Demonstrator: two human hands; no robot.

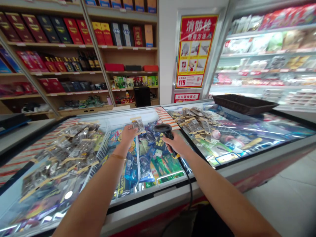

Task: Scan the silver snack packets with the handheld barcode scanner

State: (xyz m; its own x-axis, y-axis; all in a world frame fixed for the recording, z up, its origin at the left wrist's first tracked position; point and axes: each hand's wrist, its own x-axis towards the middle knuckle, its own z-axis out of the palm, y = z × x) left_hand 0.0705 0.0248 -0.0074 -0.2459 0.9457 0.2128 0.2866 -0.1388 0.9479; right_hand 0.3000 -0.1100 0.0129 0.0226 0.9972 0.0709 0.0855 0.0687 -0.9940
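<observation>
My left hand (128, 135) grips a small clear packet (138, 125) with a tan header strip, held up over the glass of the chest freezer (158, 196). My right hand (176, 143) is wrapped round the handle of a black barcode scanner (164, 128), whose head is level with the packet and a little to its right. A dark cable (190, 184) hangs from the scanner over the freezer's front edge. Left of my left hand lies a heap of similar packets (81, 144). Beyond my right hand is another pile of packets (195, 121).
Colourful frozen goods (145, 164) show through the glass. A black plastic tray (244, 103) rests on the freezer's right part. Wooden shelves (128, 46) with boxes stand behind, with a red and yellow poster (196, 52) beside them. A lit display fridge (266, 56) is at the right.
</observation>
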